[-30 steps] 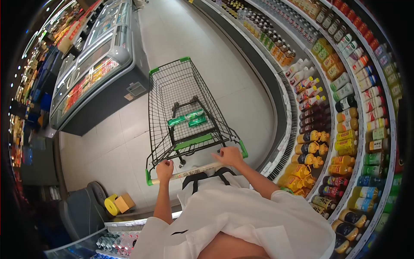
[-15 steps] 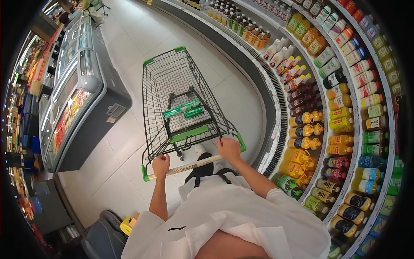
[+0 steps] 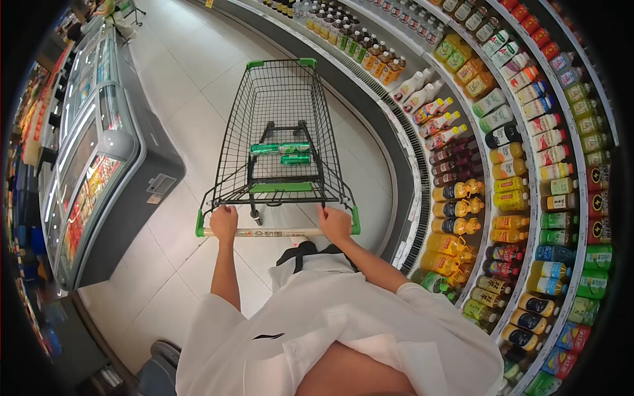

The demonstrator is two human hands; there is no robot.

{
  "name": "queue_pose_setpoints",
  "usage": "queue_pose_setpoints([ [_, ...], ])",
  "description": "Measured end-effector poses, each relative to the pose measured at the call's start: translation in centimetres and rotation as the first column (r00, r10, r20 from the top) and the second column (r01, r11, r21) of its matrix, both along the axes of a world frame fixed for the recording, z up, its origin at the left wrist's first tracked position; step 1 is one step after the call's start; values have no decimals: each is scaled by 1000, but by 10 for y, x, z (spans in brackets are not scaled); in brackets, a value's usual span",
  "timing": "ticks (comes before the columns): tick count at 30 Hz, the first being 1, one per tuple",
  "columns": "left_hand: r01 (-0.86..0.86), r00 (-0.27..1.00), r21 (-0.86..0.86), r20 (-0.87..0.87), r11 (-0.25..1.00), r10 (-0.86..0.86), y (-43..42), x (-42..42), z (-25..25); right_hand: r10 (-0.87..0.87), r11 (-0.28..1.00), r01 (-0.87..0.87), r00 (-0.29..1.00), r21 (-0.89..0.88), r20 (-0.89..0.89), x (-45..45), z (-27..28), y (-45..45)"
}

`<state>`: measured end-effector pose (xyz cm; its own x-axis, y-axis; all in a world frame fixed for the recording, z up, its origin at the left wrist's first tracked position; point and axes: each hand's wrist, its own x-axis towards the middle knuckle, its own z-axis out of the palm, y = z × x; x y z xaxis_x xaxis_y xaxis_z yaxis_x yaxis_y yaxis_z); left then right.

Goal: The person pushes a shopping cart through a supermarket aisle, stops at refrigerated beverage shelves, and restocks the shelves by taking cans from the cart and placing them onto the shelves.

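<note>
A wire shopping cart [image 3: 231, 155] with green corner pieces stands in front of me. My left hand [image 3: 224, 223] is closed around the left part of its pale handlebar [image 3: 277, 232]. Near the other end of the bar, my right hand [image 3: 335, 222] is wrapped around it too. Three green cans lie on their sides in the basket: a left can [image 3: 265, 150], a right can [image 3: 294, 148] end to end with it, and a lower can [image 3: 295, 160]. Printed lettering shows on the bar between my hands.
A glass-topped freezer [image 3: 99, 178] stands on the left. Curved shelves of bottled drinks [image 3: 456, 198] wrap around the right side, behind a dark base ledge [image 3: 380, 125]. Tiled floor [image 3: 178, 99] runs ahead. At the far upper left is a person [image 3: 113, 14] near another cart [image 3: 133, 12].
The cart has swung to the left and now points more nearly straight ahead. Both hands have moved left with the handlebar, still gripping it. The freezer and shelves have shifted slightly left in view.
</note>
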<state>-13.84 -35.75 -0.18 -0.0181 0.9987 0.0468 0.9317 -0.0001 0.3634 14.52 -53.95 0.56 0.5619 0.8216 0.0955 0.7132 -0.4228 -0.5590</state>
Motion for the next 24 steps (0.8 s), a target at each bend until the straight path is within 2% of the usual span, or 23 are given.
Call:
queue_pose_setpoints([
  [2,17,1000,-13,-7,1000,-18,22,4,1,-9,998,8,1000,64,11,-2,-1,15],
  [9,78,994,-56,-66,995,-82,79,22,1,-25,999,21,996,43,89,7,0,55],
  [11,79,993,-70,-77,994,-84,88,29,3,-31,1000,31,980,4,197,13,5,66],
  [17,69,992,-99,-99,993,-79,108,59,9,-22,995,34,991,-93,129,48,0,100],
  [24,-35,990,-82,-140,996,23,140,105,9,64,996,-53,985,-72,158,108,5,156],
])
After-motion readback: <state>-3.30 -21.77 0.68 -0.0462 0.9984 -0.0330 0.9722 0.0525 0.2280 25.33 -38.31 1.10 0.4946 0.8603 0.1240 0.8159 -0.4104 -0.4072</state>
